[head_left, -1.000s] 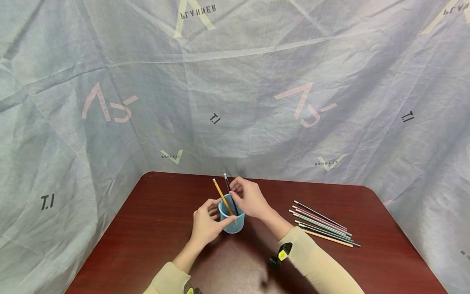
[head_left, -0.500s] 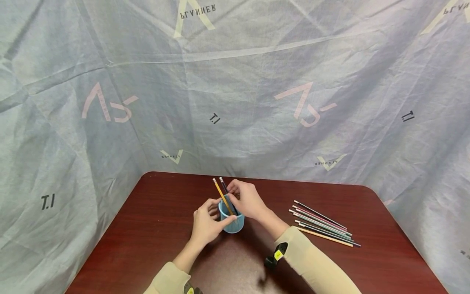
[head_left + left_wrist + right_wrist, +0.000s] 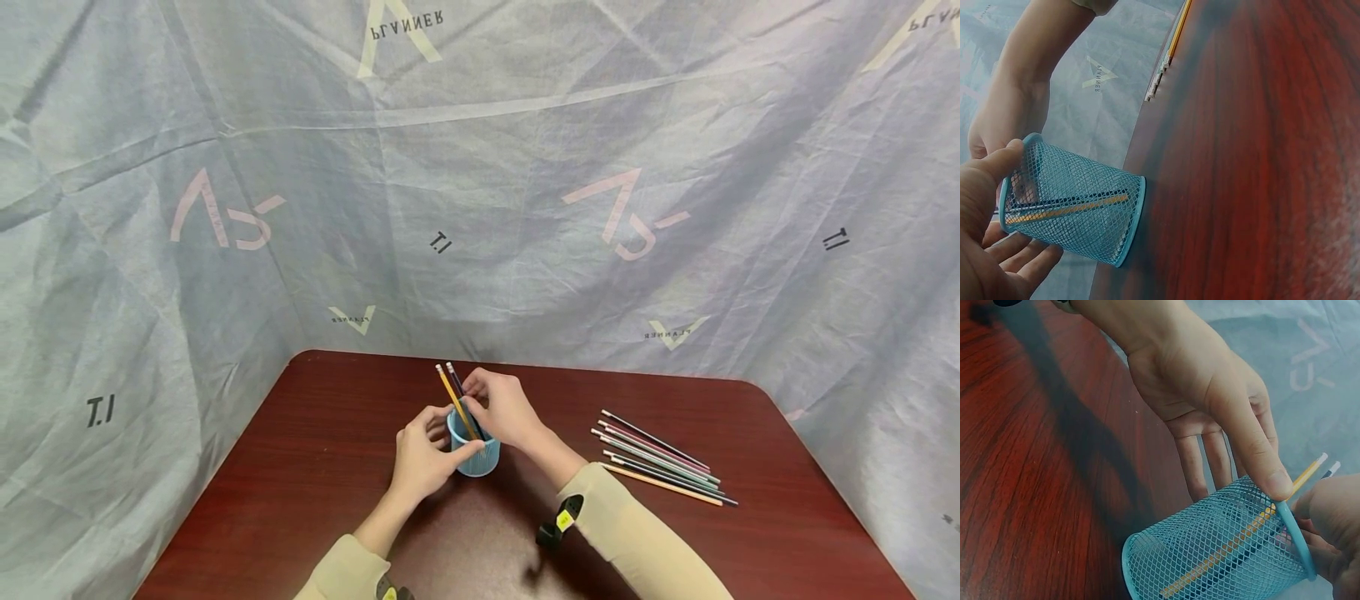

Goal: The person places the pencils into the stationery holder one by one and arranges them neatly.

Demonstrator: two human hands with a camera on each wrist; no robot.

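Note:
A light-blue mesh pencil cup [image 3: 476, 457] stands on the table. My left hand [image 3: 424, 454] grips its rim, thumb on the near side and fingers round the left. Inside lean a yellow pencil [image 3: 453, 396] and a dark pencil [image 3: 455, 377], eraser ends up and close together. Over the cup's right rim, my right hand [image 3: 506, 408] holds the dark pencil between thumb and fingers, its fingertips partly hidden. The left wrist view shows both pencils through the mesh [image 3: 1079, 187]. In the right wrist view, my left thumb [image 3: 1272, 481] presses on the rim.
Several pencils [image 3: 660, 458] lie in a loose fan on the right side of the dark-red table [image 3: 315, 467], eraser ends towards the cup. A grey printed cloth [image 3: 480, 292] hangs behind the table and along its sides.
The dark pencil's eraser end has tipped left and lowered towards the yellow pencil. My right hand has shifted slightly left and down with it. My left hand stays on the cup.

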